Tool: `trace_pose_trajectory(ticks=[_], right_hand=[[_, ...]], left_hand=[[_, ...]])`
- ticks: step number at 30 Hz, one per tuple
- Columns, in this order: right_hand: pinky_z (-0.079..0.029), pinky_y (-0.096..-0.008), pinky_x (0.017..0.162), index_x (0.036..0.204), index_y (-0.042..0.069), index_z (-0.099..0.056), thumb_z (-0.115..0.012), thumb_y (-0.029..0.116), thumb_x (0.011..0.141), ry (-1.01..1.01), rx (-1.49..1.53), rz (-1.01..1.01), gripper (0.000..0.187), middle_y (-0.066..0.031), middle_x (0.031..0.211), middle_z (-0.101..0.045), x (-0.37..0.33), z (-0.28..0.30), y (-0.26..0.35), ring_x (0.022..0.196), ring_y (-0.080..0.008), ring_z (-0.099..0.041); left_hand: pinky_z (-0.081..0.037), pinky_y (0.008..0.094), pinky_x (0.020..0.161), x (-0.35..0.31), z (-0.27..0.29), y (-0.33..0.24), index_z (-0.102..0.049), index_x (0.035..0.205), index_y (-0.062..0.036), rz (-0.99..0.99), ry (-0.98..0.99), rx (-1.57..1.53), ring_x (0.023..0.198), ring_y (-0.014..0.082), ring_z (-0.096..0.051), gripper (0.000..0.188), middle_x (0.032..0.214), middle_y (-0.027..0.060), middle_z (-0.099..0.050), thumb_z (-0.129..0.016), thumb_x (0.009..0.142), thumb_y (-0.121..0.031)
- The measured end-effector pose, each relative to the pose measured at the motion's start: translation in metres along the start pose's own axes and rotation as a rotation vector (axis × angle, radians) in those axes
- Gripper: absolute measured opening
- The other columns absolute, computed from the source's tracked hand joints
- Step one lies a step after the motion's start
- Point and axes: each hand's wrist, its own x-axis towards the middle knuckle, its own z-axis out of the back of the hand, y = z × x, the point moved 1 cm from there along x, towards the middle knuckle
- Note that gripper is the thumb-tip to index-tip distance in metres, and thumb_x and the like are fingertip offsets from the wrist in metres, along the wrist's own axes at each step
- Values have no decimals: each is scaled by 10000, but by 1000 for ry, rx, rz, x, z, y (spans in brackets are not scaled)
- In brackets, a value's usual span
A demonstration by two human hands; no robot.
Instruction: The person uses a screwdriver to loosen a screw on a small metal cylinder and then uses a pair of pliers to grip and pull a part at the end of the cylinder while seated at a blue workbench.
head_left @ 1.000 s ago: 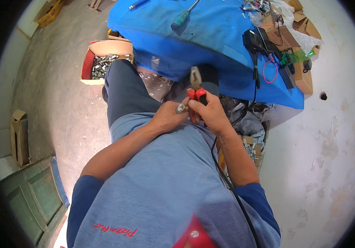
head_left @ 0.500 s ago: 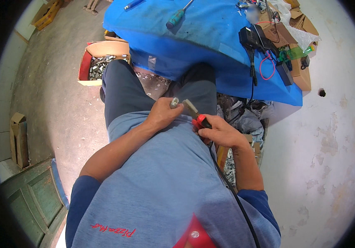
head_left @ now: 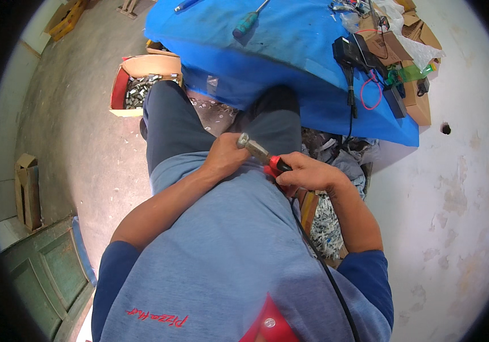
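Observation:
At my lap, my left hand (head_left: 224, 156) is closed around a small silvery metal piece (head_left: 243, 139), whose end sticks out above the fingers. My right hand (head_left: 313, 173) grips a plier-like tool (head_left: 259, 152) with a flat grey metal head and red and black handles. The tool's tip meets the metal piece or sits right beside it; I cannot tell which. A black cord (head_left: 320, 259) runs from below my right hand down along my blue shirt. Whether it joins the tool is hidden.
A blue-covered table (head_left: 290, 51) stands ahead, bearing a teal-handled screwdriver (head_left: 245, 25), a blue pen (head_left: 186, 5) and black power adapters (head_left: 348, 52). Cardboard scraps (head_left: 421, 34) pile at the far right. On the floor, a carton (head_left: 120, 85) holds many small metal parts. A whitish wall (head_left: 449, 228) borders my right.
The tool's head has moved left and down onto or against the metal piece in my left hand. My right forearm has swung slightly outward. The left hand keeps its grip.

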Motion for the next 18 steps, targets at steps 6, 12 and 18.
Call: trace_pose_trajectory(ticks=[6, 12, 18], right_hand=[[-561, -294, 644, 1046, 2, -595, -605, 146, 835, 25, 31, -12, 256, -61, 867, -612, -1, 2, 3, 771, -141, -616], [-568, -302, 655, 1067, 6, -594, -605, 147, 828, 42, 11, -33, 278, -50, 842, -602, -2, 3, 4, 781, -137, -608], [-570, -301, 651, 996, -7, -597, -614, 147, 800, 49, 33, -47, 250, -59, 817, -611, -1, 5, 8, 737, -142, -616]], left_hand=[[-393, 325, 525, -2, 1, -1, -664, 773, 15, -49, -31, 53, 560, 88, -464, 277, 565, 42, -546, -663, 892, -235], [-396, 342, 526, -1, 2, -8, -647, 751, 23, 11, -11, 127, 550, 108, -470, 306, 562, 60, -547, -668, 881, -253], [-394, 346, 522, -1, 1, -8, -641, 747, 25, 0, -48, 141, 548, 112, -471, 302, 559, 65, -547, -665, 876, -247]])
